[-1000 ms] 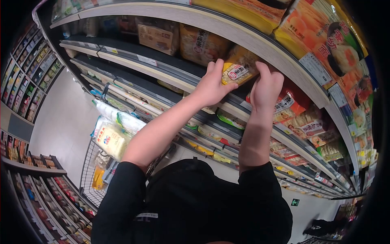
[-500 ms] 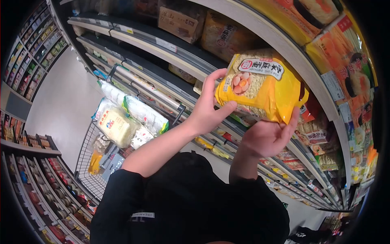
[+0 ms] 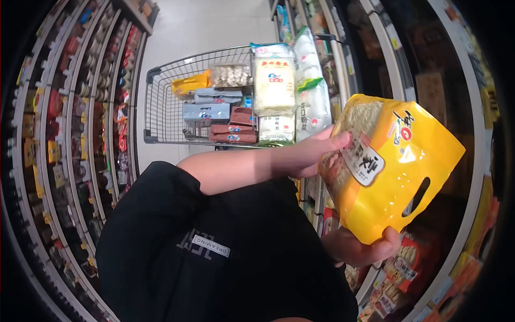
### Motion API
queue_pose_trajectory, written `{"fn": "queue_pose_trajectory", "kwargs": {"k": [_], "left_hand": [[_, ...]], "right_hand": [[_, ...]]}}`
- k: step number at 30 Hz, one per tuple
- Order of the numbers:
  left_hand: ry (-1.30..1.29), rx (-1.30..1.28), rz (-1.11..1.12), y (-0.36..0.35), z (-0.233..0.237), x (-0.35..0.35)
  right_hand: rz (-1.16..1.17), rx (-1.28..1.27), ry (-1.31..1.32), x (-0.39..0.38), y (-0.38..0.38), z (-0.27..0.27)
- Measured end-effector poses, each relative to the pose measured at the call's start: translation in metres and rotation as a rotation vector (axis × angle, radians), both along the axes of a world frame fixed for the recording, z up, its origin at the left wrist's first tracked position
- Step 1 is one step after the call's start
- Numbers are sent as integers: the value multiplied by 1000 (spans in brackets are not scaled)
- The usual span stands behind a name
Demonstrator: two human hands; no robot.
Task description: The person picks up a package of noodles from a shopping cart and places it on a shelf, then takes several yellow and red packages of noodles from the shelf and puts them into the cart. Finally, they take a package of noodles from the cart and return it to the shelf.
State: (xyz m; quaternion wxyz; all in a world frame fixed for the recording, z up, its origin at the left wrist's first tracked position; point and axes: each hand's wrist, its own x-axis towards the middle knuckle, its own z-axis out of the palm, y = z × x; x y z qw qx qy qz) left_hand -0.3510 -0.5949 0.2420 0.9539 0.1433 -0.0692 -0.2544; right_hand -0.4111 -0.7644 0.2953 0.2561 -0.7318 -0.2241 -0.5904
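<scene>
A yellow noodle bag (image 3: pixel 407 155) with a clear window and a slot handle is at the right, tilted, between my two hands. My left hand (image 3: pixel 322 150) grips its windowed end, thumb on the front near the label. At its lower yellow edge, by the handle end, my right hand (image 3: pixel 367 248) holds it with bent fingers. To the left of the bag stands a wire shopping cart (image 3: pixel 148 107) with several packages, among them a large white noodle pack (image 3: pixel 274 86), a green-and-white bag (image 3: pixel 313 107) and a yellow bag (image 3: pixel 191 83).
Store shelves (image 3: pixel 394 51) run along the right side, with packaged noodles (image 3: pixel 402 265) low down. More shelves (image 3: pixel 64 161) full of goods line the left. The pale aisle floor (image 3: pixel 204 24) shows beyond the cart.
The view has swung toward the cart, which now appears nearer the centre. The yellow noodle bag has turned, its handle end pointing lower right, and both hands are still on it.
</scene>
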Motion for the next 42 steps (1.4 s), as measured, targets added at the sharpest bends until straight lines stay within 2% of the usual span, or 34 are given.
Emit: {"fn": "queue_pose_trajectory", "kwargs": {"k": [1, 2, 3, 4, 5, 7, 11, 13, 15, 17, 21, 23, 28, 31, 32, 35, 36, 39, 41, 42], "left_hand": [[12, 17, 72, 18, -7, 0], [13, -9, 131, 37, -23, 0], [-13, 10, 203, 62, -23, -4], [-13, 49, 280, 83, -31, -8], [-14, 88, 356, 104, -43, -15], [22, 168, 486, 146, -65, -33], [208, 281, 748, 215, -108, -80], [258, 304, 788, 250, -127, -104], [315, 333, 819, 280, -142, -124], [372, 370, 854, 309, -154, -139], [475, 453, 908, 364, -187, -156], [632, 721, 964, 390, -214, -165], [912, 1306, 941, 410, -235, -169], [874, 1301, 838, 407, -232, -169], [769, 1312, 945, 404, -262, -172], [451, 1856, 938, 397, -262, -171], [466, 1963, 828, 391, -248, -168], [363, 2163, 630, 392, -261, -168], [345, 2234, 678, 396, -291, -166], [334, 2271, 704, 400, -299, -163]], "right_hand": [[157, -9, 16, 15, 7, 5], [484, 275, 394, 7, 17, 13], [719, 413, 658, 8, 37, 26], [893, 601, 918, 9, 58, 38], [985, 649, 1049, 18, 83, 48], [1102, 586, 1288, 40, 101, 33], [1206, 190, 1704, 80, 173, 3], [1321, 90, 1928, 101, 219, -13], [1184, -152, 1897, 113, 271, -38], [1087, -200, 1960, 109, 323, -64], [1110, -203, 2016, 100, 403, -120], [1072, -286, 2092, 99, 436, -153], [1066, -155, 2191, 72, 499, -233], [985, -29, 2294, 63, 523, -268], [939, 4, 2322, 61, 529, -278], [755, 164, 2442, 57, 545, -307], [682, 225, 2487, 56, 547, -314], [562, 312, 2663, 57, 548, -331], [547, 369, 2694, 60, 546, -371], [542, 397, 2709, 60, 547, -376]]}}
